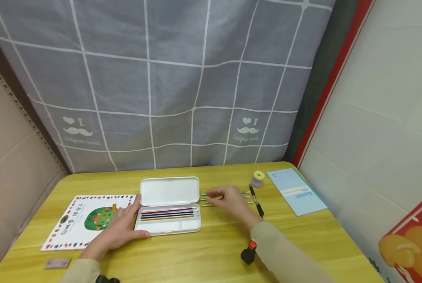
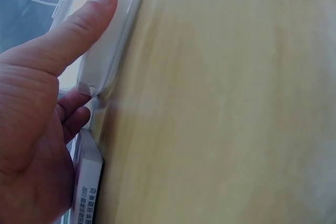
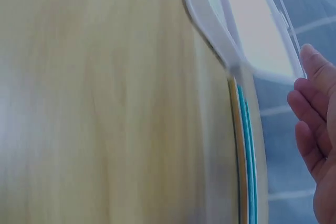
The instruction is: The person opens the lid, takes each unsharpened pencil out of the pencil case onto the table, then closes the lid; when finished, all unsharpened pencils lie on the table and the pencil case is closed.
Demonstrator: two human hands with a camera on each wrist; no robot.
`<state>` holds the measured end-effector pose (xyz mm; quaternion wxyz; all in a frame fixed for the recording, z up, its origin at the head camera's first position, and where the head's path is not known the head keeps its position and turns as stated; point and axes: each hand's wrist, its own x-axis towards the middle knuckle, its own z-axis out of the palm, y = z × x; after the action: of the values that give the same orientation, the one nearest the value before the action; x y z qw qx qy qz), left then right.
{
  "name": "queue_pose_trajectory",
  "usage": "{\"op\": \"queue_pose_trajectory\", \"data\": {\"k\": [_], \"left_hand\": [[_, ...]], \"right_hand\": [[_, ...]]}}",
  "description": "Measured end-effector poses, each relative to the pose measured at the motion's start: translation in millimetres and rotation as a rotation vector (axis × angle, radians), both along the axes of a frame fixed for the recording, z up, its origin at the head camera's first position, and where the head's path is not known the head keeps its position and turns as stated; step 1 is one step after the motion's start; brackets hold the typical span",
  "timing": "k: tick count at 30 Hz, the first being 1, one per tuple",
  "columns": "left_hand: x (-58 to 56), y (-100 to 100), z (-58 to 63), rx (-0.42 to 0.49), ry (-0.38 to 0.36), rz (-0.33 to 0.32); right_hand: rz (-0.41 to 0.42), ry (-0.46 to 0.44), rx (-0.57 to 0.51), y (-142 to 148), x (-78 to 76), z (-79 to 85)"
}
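Observation:
A white pencil case (image 1: 169,191) lies with its lid folded back, several pencils (image 1: 168,214) side by side in its tray. At the case's left end rests my left hand (image 1: 120,230), its thumb along the front edge and its fingers by the left side. The left wrist view shows that thumb (image 2: 86,24) stretched across the case's side wall. Just right of the case, my right hand (image 1: 228,200) is over three pencils (image 1: 247,197) on the table. In the right wrist view its fingers (image 3: 310,114) are loosely bent, apart from the pencils, with nothing between them.
A white picture book (image 1: 72,220) lies left, partly under my left forearm, with a small pinkish block (image 1: 57,263) before it. To the right are a black pen (image 1: 256,200), a yellow-topped round container (image 1: 258,179) and a light blue notebook (image 1: 295,190). A grey curtain (image 1: 175,86) hangs behind.

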<state>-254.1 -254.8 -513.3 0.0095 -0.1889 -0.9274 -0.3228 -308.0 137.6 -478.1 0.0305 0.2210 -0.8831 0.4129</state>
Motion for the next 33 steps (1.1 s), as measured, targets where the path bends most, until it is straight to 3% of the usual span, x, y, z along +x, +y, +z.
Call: {"op": "queue_pose_trajectory", "data": {"k": [4, 9, 22, 33], "left_hand": [[3.0, 1, -1.6, 0.001, 0.024, 0.006], [5.2, 1, -1.3, -0.012, -0.003, 0.017], [4.2, 2, 1.9, -0.018, -0.003, 0.021], [2.7, 3, 4.9, -0.013, -0.015, 0.014]], "right_hand": [[0.073, -0.031, 0.016, -22, 5.2, -3.3], [0.091, -0.059, 0.072, -40, 10.6, -9.4], [0.102, -0.013, 0.202, -60, 11.9, -18.1], [0.111, 0.039, 0.325, -73, 12.2, -13.8]]}}
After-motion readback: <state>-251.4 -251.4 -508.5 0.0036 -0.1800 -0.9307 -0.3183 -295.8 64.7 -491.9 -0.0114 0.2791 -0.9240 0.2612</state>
